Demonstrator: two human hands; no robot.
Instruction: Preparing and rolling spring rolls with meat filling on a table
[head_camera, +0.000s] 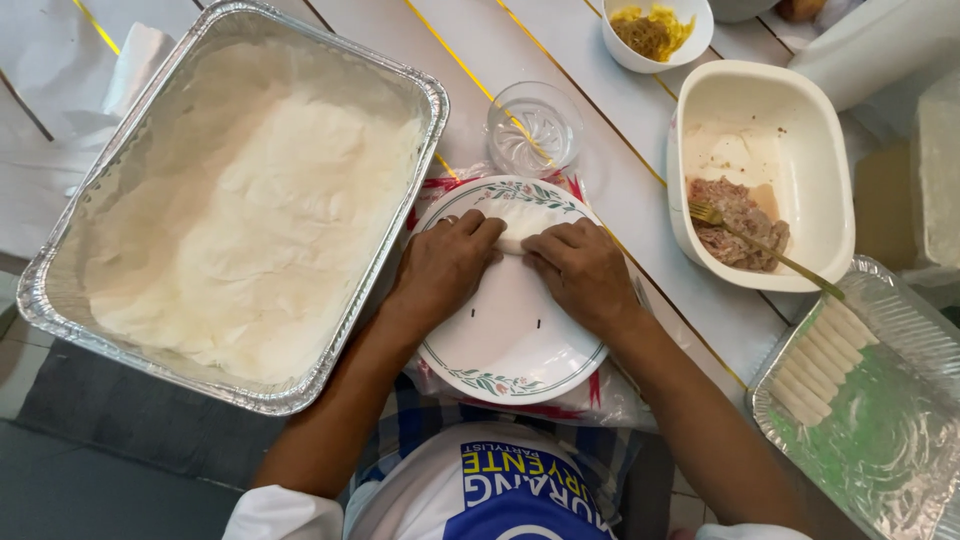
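A white plate with a floral rim (520, 375) lies in front of me on a plastic bag. On its far half sits a thin white wrapper, partly rolled (522, 222). My left hand (445, 265) and my right hand (582, 272) both press down on the roll, fingertips curled over its near edge and almost meeting in the middle. Whatever is inside the roll is hidden.
A large foil tray of stacked white wrappers (250, 220) fills the left. A small glass dish (534, 130) stands beyond the plate. At right are a white tub of ground meat (738, 225) with a fork (760, 245), and a foil tray (880, 430) of finished rolls (825, 360). A bowl of yellow shreds (655, 30) sits at the back.
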